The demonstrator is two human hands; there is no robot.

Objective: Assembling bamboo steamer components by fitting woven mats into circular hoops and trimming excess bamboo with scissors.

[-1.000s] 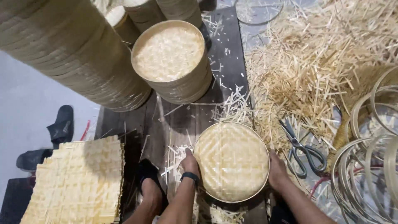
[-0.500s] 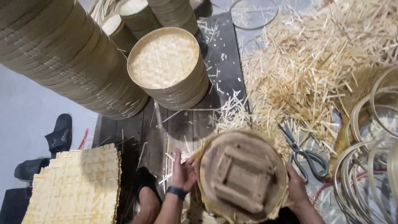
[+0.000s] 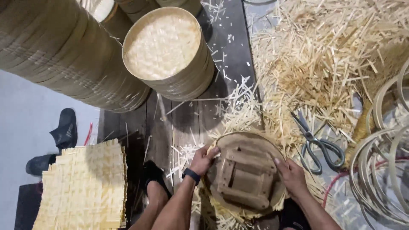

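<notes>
Hands are gripping a round wooden mould with raised block pieces (image 3: 243,176), lying low centre on the dark plank floor (image 3: 187,123). Left hand (image 3: 203,158) is clamping its fingers over the upper-left rim; right hand (image 3: 291,175) is curling its fingers onto the right rim. Grey-handled scissors (image 3: 317,145) are lying just right, on pale bamboo offcuts (image 3: 324,64). A stack of round woven bamboo trays (image 3: 166,51) is sitting beyond.

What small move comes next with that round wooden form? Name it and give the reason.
Probably press the round wooden form down evenly. The left hand grips its upper left rim and the right hand its right edge, and frayed bamboo strip ends stick out unevenly beneath its lower edge, so whatever lies under it looks not yet seated.
</notes>
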